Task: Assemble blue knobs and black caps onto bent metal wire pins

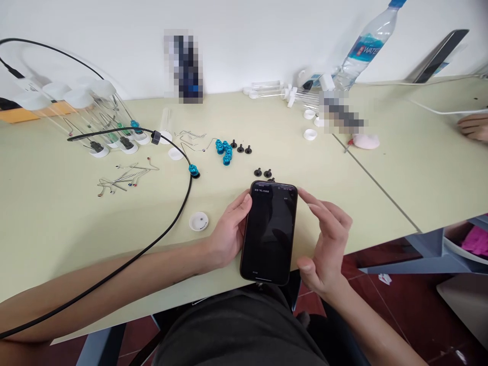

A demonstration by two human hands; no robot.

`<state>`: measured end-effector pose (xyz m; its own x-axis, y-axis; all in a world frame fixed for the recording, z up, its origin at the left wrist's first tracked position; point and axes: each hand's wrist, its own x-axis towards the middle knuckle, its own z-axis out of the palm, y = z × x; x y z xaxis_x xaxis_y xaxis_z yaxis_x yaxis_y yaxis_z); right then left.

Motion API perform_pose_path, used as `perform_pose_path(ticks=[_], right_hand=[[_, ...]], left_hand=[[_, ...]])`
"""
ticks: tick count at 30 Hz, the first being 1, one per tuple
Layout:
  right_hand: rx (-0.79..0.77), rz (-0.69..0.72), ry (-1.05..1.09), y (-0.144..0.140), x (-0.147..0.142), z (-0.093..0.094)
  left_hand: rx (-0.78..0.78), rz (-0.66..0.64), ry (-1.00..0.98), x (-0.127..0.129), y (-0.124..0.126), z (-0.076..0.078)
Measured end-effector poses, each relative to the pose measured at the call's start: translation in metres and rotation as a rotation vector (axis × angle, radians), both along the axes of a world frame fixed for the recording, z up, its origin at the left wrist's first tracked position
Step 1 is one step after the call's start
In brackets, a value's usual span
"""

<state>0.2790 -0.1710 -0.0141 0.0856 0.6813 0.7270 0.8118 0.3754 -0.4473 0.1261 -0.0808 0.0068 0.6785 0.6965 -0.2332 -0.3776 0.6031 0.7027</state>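
Head view: left hand wrapped around a black smartphone, fingers pinching its left edge. Right hand just beside the right edge, fingers spread, apparently not gripping. 2 black screws on the desk beyond the fingertips.

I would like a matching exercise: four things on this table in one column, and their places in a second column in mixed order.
Things:
1. phone
2. water bottle
3. blue knobs
4. white cap

Places:
A. leaning at the far wall
B. beside the left wrist
C. held in the left hand
D. mid-table, beyond the phone

Pairs: 1-C, 2-A, 3-D, 4-B
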Motion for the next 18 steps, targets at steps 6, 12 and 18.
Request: perform_pose_path(ticks=[6, 12, 18], right_hand=[[0.054, 0.004, -0.022, -0.005, 0.005, -0.003], [0.131, 0.022, -0.135, -0.008, 0.003, 0.003], [0.193, 0.005, -0.162, -0.012, 0.007, -0.004]], left_hand=[[0.005, -0.001, -0.001, 0.000, 0.000, -0.001], [0.011, 0.003, -0.015, 0.000, 0.000, -0.002], [-0.003, 0.019, -0.004, 0.001, 0.000, 0.000]])
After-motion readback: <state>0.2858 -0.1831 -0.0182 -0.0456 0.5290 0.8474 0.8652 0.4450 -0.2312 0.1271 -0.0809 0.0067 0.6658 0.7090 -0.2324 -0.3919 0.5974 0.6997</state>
